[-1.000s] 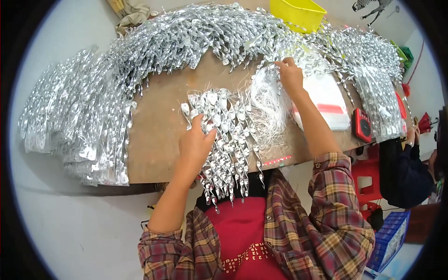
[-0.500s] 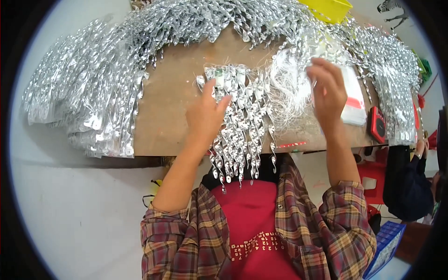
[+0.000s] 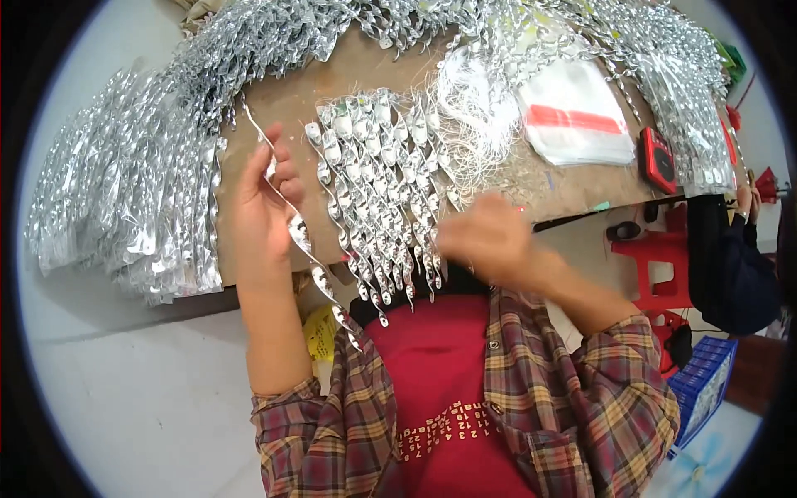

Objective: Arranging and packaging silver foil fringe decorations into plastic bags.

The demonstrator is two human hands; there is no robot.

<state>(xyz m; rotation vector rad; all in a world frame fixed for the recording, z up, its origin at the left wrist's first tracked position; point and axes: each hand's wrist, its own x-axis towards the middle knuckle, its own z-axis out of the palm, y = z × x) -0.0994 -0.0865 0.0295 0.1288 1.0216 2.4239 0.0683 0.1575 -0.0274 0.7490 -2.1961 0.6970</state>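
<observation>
My left hand (image 3: 270,199) is raised left of the middle, fingers curled round one twisted silver foil strip (image 3: 300,235). Its thin end sticks up past the thumb, and the longer part dangles toward my lap. Beside it a flat bunch of similar spiral strips (image 3: 374,166) lies on the brown table (image 3: 290,104), its lower tips hanging over the front edge. My right hand (image 3: 490,241) is bent in front of the bunch's lower right side, smeared by motion, so I cannot make out its fingers. A tangle of white thread (image 3: 477,116) lies right of the bunch.
Bundles of silver strips (image 3: 124,191) cover the table's left end, with more heaped along the far side (image 3: 266,50) and right end (image 3: 685,124). Clear plastic bags with a red band (image 3: 577,124) lie near a small red device (image 3: 657,160). A red stool (image 3: 656,266) and another person (image 3: 726,274) are at right.
My left hand has moved left off the bunch and now holds a single silver strip. My right hand has come down and left from beside the plastic bags. The view has shifted slightly.
</observation>
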